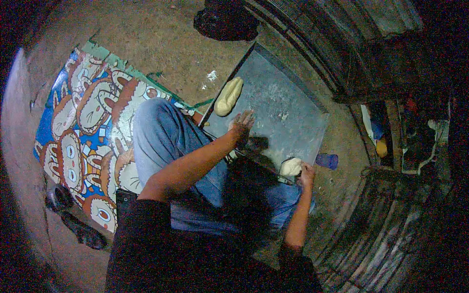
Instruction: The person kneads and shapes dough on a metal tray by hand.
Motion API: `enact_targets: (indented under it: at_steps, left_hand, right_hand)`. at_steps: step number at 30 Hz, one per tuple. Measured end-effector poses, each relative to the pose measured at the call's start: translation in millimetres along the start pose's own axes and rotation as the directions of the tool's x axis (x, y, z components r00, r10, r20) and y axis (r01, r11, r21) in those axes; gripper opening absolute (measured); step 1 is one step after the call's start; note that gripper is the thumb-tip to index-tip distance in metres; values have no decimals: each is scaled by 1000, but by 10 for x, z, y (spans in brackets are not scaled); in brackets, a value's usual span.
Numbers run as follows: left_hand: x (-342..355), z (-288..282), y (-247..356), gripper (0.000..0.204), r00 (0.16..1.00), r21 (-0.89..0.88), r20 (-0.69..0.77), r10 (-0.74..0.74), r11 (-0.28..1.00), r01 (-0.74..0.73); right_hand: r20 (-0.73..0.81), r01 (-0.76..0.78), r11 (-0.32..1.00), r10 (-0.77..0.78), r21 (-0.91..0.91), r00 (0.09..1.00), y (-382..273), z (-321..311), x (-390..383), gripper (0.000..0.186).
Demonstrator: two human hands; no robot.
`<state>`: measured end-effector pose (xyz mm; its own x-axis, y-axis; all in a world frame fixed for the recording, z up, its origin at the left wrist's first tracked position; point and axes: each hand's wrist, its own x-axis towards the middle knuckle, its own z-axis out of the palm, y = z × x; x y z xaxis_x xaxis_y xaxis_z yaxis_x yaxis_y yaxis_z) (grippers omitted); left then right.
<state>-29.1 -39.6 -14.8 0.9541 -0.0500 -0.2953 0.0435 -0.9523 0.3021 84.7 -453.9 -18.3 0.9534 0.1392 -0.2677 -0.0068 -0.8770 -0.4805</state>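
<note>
A square grey metal tray (276, 88) lies across the front of my bent legs. An elongated piece of pale dough (228, 97) rests along its left side. Just below that dough, my left hand (240, 126) is over the tray with its fingers extended, holding nothing that I can see. At the tray's lower right, my right hand (305, 173) has its fingers closed on a rounded, paler lump of dough (290, 166). A dark shadow falls on the tray between my hands.
A patterned mat (78, 146) lies left with a phone (124, 200) on it; dark footwear (83, 229) is beside it. A black bundle (224, 19) is at the top. A blue cup-like object (327, 161) sits right of the tray. Corrugated sheets (371, 229) flank the right side.
</note>
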Motion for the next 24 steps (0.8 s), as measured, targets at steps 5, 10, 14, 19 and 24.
enact_targets:
  at_steps: [5,10,14,19,24]
  left_hand:
    - [157,282,-254,70,999,-59,8,-50,997,50]
    - [49,133,-151,65,999,-45,-35,-17,999,16]
    - [-48,35,-146,61,999,-1,-50,-18,1000,18]
    - [37,152,-160,61,998,-51,-49,-38,998,35]
    - [143,303,-165,65,995,-89,-94,-41,996,33]
  right_hand:
    - [129,-358,843,334,402,933,-1436,123,-408,59]
    - [-224,194,972,-220,-132,949,-1793,359,-599,68]
    - [-46,469,839,-499,-277,865,-1915,235,-516,57]
    - [-286,382,911,-329,155,900,-2437,-3,-511,46]
    - [-362,477,879,-446,-5,818,-2481,419,-393,49]
